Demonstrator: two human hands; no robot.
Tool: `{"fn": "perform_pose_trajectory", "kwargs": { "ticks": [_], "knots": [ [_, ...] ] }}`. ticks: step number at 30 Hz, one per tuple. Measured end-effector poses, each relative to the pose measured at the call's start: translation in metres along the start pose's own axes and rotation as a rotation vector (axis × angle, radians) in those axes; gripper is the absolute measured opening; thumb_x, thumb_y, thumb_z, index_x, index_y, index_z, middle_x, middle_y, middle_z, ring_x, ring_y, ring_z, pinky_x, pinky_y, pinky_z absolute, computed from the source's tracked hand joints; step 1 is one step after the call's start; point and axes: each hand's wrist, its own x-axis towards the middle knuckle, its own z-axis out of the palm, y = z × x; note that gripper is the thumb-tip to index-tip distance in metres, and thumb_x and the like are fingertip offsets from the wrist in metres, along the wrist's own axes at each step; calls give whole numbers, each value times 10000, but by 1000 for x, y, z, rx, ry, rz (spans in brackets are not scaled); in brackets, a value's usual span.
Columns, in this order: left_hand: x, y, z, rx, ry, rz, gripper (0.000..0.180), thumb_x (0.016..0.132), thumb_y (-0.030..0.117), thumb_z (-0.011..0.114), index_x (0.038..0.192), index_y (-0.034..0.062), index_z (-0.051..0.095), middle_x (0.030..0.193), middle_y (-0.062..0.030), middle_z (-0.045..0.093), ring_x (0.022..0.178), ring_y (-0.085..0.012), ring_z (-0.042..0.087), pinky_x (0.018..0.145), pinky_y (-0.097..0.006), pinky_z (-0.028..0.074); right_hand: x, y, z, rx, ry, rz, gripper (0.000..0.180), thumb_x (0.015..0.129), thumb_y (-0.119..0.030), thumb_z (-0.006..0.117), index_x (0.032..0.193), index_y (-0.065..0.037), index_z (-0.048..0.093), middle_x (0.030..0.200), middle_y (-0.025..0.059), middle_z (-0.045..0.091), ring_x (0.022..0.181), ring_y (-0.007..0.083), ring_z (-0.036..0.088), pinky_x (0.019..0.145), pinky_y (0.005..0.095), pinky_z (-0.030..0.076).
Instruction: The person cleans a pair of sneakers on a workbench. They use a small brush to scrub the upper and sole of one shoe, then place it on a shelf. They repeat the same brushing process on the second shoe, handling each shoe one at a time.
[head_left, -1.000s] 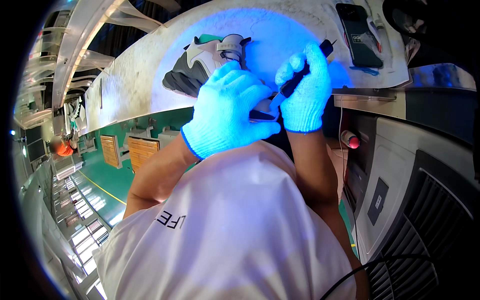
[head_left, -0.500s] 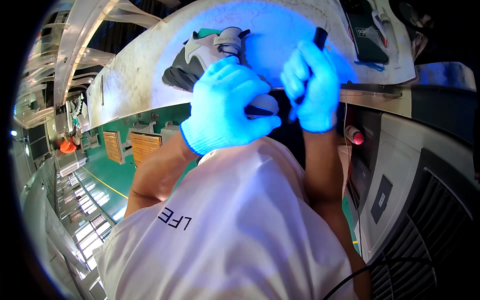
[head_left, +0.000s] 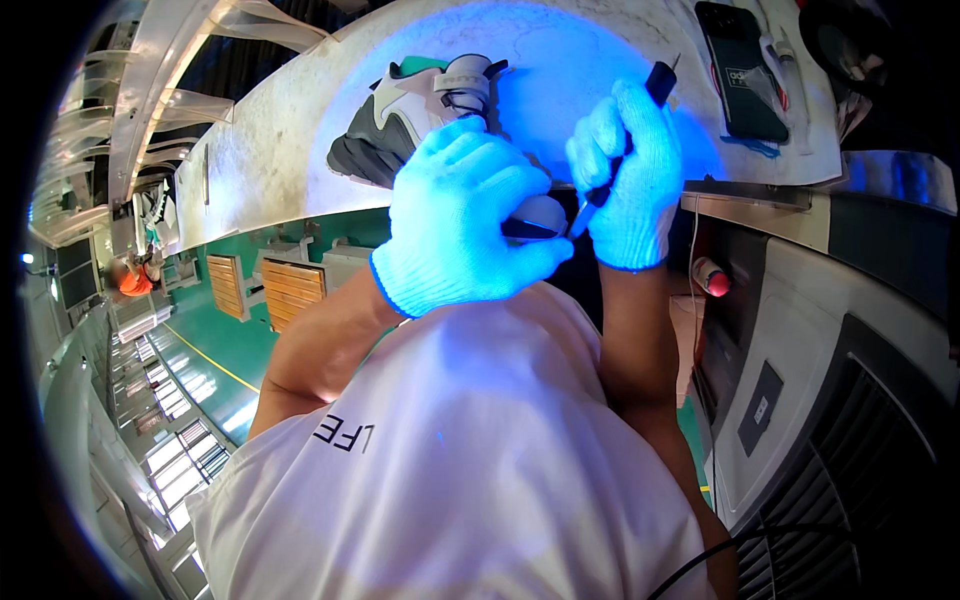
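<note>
My left hand, in a glowing white knit glove, is closed around what looks like a shoe. Only its rounded pale end and a dark band show between thumb and fingers. My right hand, gloved alike, grips a slim dark-handled tool. A thin point sticks out of its upper end, and its pale flat lower tip comes down close to the held shoe and my left thumb; whether they touch I cannot tell. Just beyond my left hand, a grey and white sneaker with green lining lies on the worktable.
Blue light falls on the pale worktable. At its far right lie a dark green phone-shaped thing and a white pen-like tool. A grey machine housing stands close on my right. Wooden slatted pieces stand to the left.
My right hand has turned slightly, and the tool's lower tip now shows beside the shoe. My left hand has shifted slightly right and down with the shoe.
</note>
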Motion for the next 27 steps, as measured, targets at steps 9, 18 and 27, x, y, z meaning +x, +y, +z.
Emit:
{"fn": "perform_pose_trajectory", "kwargs": {
  "ticks": [9, 18, 27],
  "knots": [
    [2, -1, -2, -22, -23, -18, 457, 615, 323, 979, 979, 98, 820, 987, -88, 794, 926, -332, 780, 1034, -520, 592, 1, 2, 14, -60, 256, -73, 372, 1122, -251, 630, 780, -130, 549, 611, 42, 571, 489, 187, 543, 487, 351, 448],
    [2, -1, -2, -29, -6, -48, 441, 606, 316, 976, 957, 98, 823, 965, -89, 792, 911, -331, 784, 1044, -534, 592, -9, -4, 17, 237, 26, 233, 289, 1133, -269, 651, 900, -114, 581, 638, 22, 520, 447, 171, 479, 446, 325, 396],
    [1, -1, 0, -20, 14, -51, 402, 635, 320, 967, 936, 100, 817, 951, -81, 788, 898, -318, 786, 1044, -535, 593, 0, 5, 21, -110, 247, -61, 369, 1162, -319, 614, 848, -149, 521, 671, 15, 477, 519, 142, 426, 492, 321, 352]
  ]
}}
